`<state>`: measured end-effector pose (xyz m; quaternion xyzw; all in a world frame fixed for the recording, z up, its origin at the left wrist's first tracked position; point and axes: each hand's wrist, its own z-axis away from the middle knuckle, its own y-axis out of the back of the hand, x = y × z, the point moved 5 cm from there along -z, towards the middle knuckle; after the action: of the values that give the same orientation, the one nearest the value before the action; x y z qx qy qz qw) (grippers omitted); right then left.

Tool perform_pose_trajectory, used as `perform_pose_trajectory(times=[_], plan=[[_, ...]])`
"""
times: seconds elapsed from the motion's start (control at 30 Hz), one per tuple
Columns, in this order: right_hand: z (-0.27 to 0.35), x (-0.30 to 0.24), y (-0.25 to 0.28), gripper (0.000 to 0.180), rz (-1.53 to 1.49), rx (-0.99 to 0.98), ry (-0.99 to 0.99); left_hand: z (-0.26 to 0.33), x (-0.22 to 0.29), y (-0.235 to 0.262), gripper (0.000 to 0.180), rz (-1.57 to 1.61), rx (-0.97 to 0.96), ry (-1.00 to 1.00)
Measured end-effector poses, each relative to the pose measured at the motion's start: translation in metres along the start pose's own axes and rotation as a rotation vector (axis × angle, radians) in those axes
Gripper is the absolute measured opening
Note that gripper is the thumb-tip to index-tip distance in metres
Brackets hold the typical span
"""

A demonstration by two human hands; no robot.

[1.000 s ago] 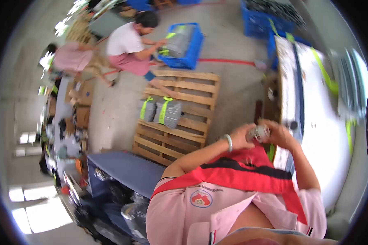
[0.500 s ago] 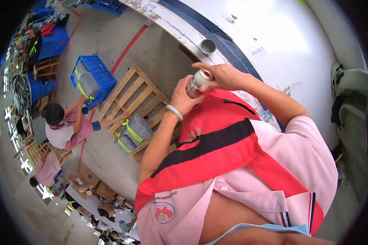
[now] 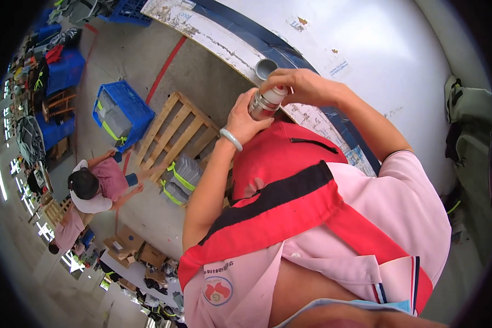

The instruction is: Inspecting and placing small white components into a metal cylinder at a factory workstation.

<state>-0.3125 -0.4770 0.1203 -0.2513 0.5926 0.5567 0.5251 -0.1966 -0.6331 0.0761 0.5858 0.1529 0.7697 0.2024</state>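
Note:
My left hand (image 3: 242, 121) is wrapped round the body of a silver metal vacuum flask (image 3: 261, 107), which tilts a little in front of my red apron. A pale bracelet sits on that wrist. The fingers of my right hand (image 3: 307, 87) are closed over the flask's top, around a pale stopper (image 3: 276, 94) with a red spot. Part of the stopper is hidden by these fingers. Just beyond my right fingers, a grey cup (image 3: 266, 69) stands with its mouth up at the table's edge.
A long white table (image 3: 361, 76) with a dark blue border runs along my right. On the floor at left are a wooden pallet (image 3: 172, 128), strapped grey bundles (image 3: 183, 176) and a blue crate (image 3: 142, 112). A co-worker (image 3: 101, 186) stands near them; another person is farther back.
My right hand has shifted from beside the flask's neck to over its top, fingers closing on the stopper. At left, the co-worker has drawn their hands back from the crate.

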Motion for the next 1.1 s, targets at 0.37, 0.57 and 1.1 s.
perform_pose_trajectory(times=[0.37, 0.57, 1.1], plan=[[0.011, 0.038, 0.053, 0.053, -0.023, 0.340, -0.052, -0.019, -0.022, 0.008, 0.078, 0.135, -0.098, 0.195], [0.019, 0.057, 0.040, 0.054, -0.146, 0.426, -0.107, -0.030, -0.022, 0.017, 0.075, -0.003, -0.151, 0.244], [0.023, 0.076, 0.023, 0.053, -0.220, 0.460, -0.149, -0.049, -0.026, 0.019, 0.073, -0.137, -0.225, 0.262]])
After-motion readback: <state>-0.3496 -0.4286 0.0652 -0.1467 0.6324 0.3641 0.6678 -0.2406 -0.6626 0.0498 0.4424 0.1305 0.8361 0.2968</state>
